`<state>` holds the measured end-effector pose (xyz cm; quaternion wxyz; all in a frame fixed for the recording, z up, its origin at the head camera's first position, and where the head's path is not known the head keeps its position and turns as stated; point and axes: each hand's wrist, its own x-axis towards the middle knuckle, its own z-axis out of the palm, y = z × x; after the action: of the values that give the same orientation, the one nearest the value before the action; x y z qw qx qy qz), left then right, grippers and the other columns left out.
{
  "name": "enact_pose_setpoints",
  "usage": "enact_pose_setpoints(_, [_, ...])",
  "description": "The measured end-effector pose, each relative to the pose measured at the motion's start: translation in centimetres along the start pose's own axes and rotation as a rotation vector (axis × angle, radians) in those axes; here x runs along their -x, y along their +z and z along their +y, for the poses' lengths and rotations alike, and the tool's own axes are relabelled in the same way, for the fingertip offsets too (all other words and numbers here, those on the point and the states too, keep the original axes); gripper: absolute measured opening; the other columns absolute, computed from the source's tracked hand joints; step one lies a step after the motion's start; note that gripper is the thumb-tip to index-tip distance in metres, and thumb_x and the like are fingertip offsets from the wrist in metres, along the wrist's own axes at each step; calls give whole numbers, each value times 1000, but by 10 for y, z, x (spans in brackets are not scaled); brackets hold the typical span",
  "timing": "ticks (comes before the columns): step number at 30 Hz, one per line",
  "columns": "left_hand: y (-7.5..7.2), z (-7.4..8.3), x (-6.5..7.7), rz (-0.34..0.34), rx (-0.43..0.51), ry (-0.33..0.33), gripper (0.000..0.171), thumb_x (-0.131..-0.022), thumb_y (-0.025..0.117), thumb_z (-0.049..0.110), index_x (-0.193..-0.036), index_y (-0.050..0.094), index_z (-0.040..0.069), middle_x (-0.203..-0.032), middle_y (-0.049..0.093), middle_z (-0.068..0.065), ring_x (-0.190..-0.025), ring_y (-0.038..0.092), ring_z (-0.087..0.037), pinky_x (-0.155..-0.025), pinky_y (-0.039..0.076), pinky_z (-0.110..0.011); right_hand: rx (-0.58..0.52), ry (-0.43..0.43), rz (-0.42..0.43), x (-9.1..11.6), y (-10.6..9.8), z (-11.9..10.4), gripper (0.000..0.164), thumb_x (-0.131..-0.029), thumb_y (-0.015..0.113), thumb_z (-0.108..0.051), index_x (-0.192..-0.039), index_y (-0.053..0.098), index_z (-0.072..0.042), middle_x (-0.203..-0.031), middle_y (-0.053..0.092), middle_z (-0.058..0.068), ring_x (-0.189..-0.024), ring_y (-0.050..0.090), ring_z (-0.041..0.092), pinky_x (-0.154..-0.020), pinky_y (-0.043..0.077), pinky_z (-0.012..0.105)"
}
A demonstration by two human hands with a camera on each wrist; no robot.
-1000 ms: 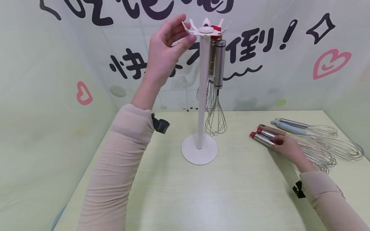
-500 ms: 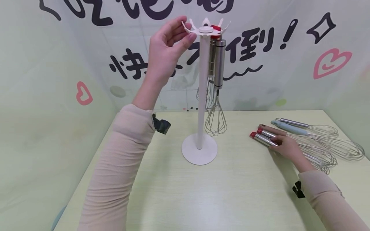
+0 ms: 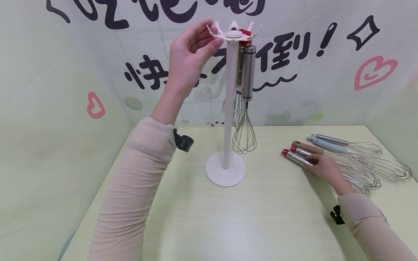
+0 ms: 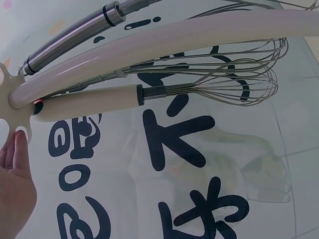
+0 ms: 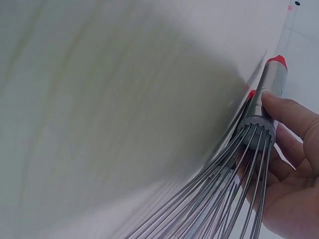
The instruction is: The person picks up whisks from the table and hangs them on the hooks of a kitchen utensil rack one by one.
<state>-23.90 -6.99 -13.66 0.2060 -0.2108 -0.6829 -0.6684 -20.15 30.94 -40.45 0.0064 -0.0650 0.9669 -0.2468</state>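
A white whisk stand (image 3: 229, 108) with upturned hooks around its top stands on the table. My left hand (image 3: 191, 54) pinches one of the left-hand hooks between thumb and fingers. From the stand hang several whisks, including a steel-handled whisk (image 3: 249, 72) and a cream-handled whisk (image 4: 89, 103); the post partly hides them in the head view. At the right, my right hand (image 3: 324, 168) grips a red-tipped whisk (image 5: 271, 79) by its steel handle, thumb on top. A second red-tipped whisk (image 3: 302, 150) lies close behind it.
Further whisks lie behind the right hand: a brown-handled whisk (image 3: 308, 146), a blue-handled whisk (image 3: 330, 144) and a thin steel whisk (image 3: 333, 138). Their wire heads overlap toward the right table edge. A printed backdrop (image 3: 277, 101) closes off the back of the table (image 3: 261, 224).
The red-tipped whisk's handle end has shifted very slightly left in the right hand. The left hand keeps its hold on the stand and has barely moved.
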Motion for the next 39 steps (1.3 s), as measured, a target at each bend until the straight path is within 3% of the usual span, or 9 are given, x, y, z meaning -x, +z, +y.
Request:
enact_pose_setpoints(7, [1,1,0,5,-7,-3,43,-84,70,2,-126,57,-1,-112,65,-10,-106,63,-17,-97,52,-17,-104,-67,23,-1,-2,-2,58,-83,69,-2,-137,51,-8,-118,63,28,-103,61,44,-73,55,34])
enact_pose_setpoints(10, [1,2,0,7,-11,-2,43,-84,70,3,-125,58,-1,-113,65,-10,-106,63,-16,-97,52,-17,-112,-78,30,-2,-3,-5,60,-82,69,0,-138,50,-9,-117,64,28,-98,62,41,-64,50,25])
enact_pose_setpoints(15, [2,2,0,12,-3,-4,43,-84,71,3,-125,58,-1,-111,65,-9,-106,63,-16,-97,52,-17,-98,-91,71,-5,-4,-10,43,-81,71,-1,-122,61,3,-120,60,31,-93,63,37,-64,47,17])
enact_pose_setpoints(18, [2,2,-1,16,7,-10,43,-83,71,2,-125,58,-1,-110,65,-8,-106,63,-17,-96,53,-17,-119,-96,85,-4,-6,-13,41,-81,71,-2,-120,62,4,-120,61,30,-87,64,18,-62,47,12])
enact_pose_setpoints(22, [2,3,-1,23,13,-18,44,-83,71,2,-124,59,-1,-110,66,-9,-105,63,-17,-95,53,-18,-159,-79,78,-3,-9,-16,48,-85,69,-5,-131,57,-6,-121,63,26,-76,52,-8,-55,47,14])
enact_pose_setpoints(25, [2,3,-1,27,14,-20,43,-83,71,2,-124,59,-1,-111,66,-10,-105,64,-16,-95,54,-18,-153,-44,69,-4,-12,-20,47,-87,68,-9,-133,55,-6,-117,65,26,-72,49,-2,-52,44,18])
enact_pose_setpoints(29, [3,3,0,31,18,-15,43,-82,71,2,-123,59,-1,-112,66,-11,-104,64,-17,-95,54,-18,-150,-3,62,-5,-15,-26,43,-89,67,-13,-128,57,2,-105,65,29,-70,50,7,-51,43,20])
enact_pose_setpoints(33, [3,2,0,34,18,-7,42,-82,71,2,-123,60,-2,-110,67,-10,-103,64,-17,-95,54,-19,-182,21,61,-4,-20,-32,43,-91,65,-17,-125,56,7,-108,64,30,-72,51,4,-53,45,19])
enact_pose_setpoints(39, [3,0,0,47,33,-7,42,-81,72,0,-122,60,-2,-107,67,-9,-102,65,-17,-94,55,-20,-220,28,113,-4,-28,-41,39,-91,65,-18,-123,59,4,-109,64,28,-73,48,-7,-57,46,15])
